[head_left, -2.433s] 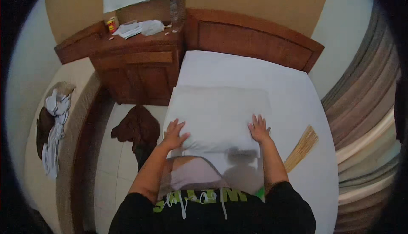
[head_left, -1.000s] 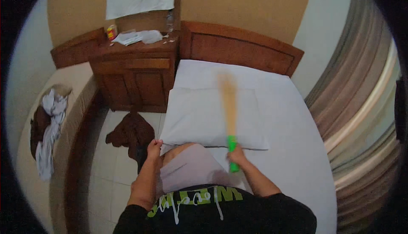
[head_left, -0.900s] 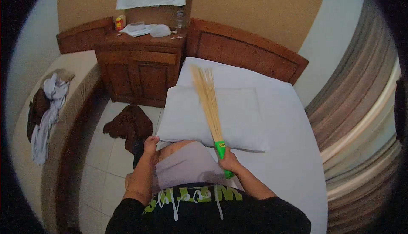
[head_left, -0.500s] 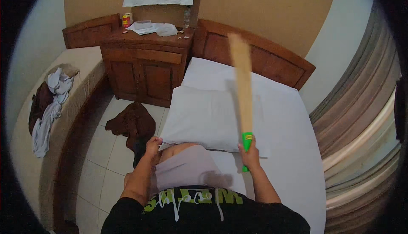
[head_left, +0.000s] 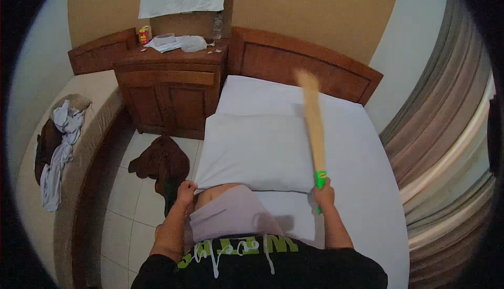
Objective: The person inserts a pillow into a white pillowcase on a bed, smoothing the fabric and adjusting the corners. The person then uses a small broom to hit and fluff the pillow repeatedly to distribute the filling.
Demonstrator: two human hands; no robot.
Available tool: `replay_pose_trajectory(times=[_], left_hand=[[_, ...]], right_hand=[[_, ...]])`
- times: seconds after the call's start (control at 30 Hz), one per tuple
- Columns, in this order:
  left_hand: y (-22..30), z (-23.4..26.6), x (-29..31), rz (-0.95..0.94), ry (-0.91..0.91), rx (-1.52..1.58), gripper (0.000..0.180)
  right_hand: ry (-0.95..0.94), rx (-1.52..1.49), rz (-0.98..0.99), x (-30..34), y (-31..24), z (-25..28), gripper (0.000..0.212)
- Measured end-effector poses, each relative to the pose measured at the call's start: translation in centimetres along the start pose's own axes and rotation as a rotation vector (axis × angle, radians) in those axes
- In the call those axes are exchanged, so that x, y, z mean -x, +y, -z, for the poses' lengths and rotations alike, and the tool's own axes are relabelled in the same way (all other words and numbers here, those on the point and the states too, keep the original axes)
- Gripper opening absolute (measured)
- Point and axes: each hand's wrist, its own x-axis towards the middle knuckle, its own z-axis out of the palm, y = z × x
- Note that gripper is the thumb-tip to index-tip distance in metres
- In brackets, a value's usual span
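Note:
My right hand (head_left: 324,194) grips the green handle of a whisk broom (head_left: 314,121). Its long bundle of pale straw-coloured bristles points up toward the headboard, tip blurred by motion, beside and partly over the right edge of a white pillow (head_left: 254,150). With closed fingers, my left hand (head_left: 187,190) holds the pillow's near left corner. The pillow lies on a bed with a white sheet (head_left: 362,215), just beyond my knee, which rests at the mattress edge.
A wooden headboard (head_left: 304,60) closes the far end. Left of it stands a wooden cabinet (head_left: 168,89) with plastic bags and a bottle on top. Brown cloth (head_left: 160,163) lies on the tiled floor. Another bed (head_left: 97,92) holds crumpled clothes; curtains (head_left: 446,121) hang at right.
The broom has shifted right with my right hand, and its bristle tip is lower. My left hand stays at the pillow corner. The view has tilted slightly.

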Motion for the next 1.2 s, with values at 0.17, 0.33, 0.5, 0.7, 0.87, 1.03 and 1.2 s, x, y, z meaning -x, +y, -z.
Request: replay_pose_trajectory(times=[0.17,0.33,0.5,0.7,0.87,1.03,1.2], left_hand=[[2.4,0.2,0.8,-0.007,-0.019,0.021,0.018],[5.6,1.6,1.3,-0.14,-0.016,-0.118,0.02],[6.0,1.2,1.8,-0.071,-0.049,-0.161,0.021],[7.0,1.2,2.7,-0.177,-0.003,-0.266,0.021],[8.1,2.0,2.7,-0.152,-0.068,-0.337,0.023],[7.8,2.4,3.4,-0.094,-0.078,-0.348,0.023],[6.9,1.2,2.6,-0.141,-0.104,-0.305,0.022]], right_hand=[[-0.092,0.345,0.408,3.7,1.0,-1.5,0.041],[-0.139,0.338,0.07,-1.8,3.3,0.0,0.04],[-0.031,0.186,0.086,-3.7,-0.7,0.8,0.04],[-0.136,0.556,0.55,-0.6,-5.8,1.5,0.038],[-0.115,0.519,0.423,-4.8,-7.8,0.6,0.033],[-0.186,0.017,0.327,-5.8,-9.3,-1.0,0.037],[-0.29,-0.637,0.469,-0.9,-11.9,-2.5,0.068]])
